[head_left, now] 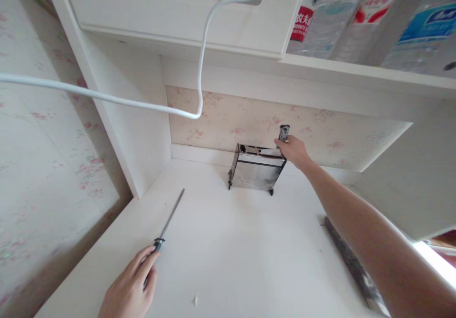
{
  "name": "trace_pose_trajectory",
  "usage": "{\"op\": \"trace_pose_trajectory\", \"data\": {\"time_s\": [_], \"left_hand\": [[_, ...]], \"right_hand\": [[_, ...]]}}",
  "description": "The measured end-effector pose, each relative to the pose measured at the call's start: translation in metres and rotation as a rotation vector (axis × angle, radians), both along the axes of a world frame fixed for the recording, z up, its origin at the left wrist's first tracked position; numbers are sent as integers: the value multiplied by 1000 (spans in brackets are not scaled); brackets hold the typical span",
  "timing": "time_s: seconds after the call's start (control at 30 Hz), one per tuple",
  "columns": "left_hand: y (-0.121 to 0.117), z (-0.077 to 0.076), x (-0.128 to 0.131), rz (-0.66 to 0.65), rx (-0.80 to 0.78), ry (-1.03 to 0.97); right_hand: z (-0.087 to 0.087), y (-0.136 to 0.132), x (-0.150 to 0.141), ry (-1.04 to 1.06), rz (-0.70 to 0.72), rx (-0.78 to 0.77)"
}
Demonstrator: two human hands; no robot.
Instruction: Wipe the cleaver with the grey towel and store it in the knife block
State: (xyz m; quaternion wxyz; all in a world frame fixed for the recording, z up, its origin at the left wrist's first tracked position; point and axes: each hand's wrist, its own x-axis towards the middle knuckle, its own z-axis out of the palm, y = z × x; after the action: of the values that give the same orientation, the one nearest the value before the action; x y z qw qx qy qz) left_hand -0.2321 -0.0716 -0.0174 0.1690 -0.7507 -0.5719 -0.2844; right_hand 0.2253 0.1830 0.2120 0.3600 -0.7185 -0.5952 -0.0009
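My left hand [132, 280] is wrapped round the dark handle of a sharpening steel [173, 212]. Its thin grey rod points away from me over the white surface. At the back stands a metal knife block [257, 172] with black edges, black feet and slots in its top. My right hand [292, 150] reaches to the block's right end, closed on a knife [284, 132] whose grey and black handle sticks up past my fingers. Part of a pale blade shows at the top of the block; how deep it sits in a slot I cannot tell.
A white cable [201, 66] hangs across the view in front of the cabinet [178, 28]. Several plastic bottles [331, 19] stand on the upper right shelf. Under my right forearm lies a dark mottled long object [351, 261]. A small white scrap [195, 301] lies near the front.
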Motion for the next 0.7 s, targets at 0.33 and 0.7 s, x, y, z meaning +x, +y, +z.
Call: {"op": "trace_pose_trajectory", "data": {"time_s": [0.33,0.7], "left_hand": [[10,-14,-6,-12,-79,-48],[11,-6,-4,-1,-228,-529]], "right_hand": [[90,-15,11,53,-29,201],[89,-103,-33,-10,84,435]]}}
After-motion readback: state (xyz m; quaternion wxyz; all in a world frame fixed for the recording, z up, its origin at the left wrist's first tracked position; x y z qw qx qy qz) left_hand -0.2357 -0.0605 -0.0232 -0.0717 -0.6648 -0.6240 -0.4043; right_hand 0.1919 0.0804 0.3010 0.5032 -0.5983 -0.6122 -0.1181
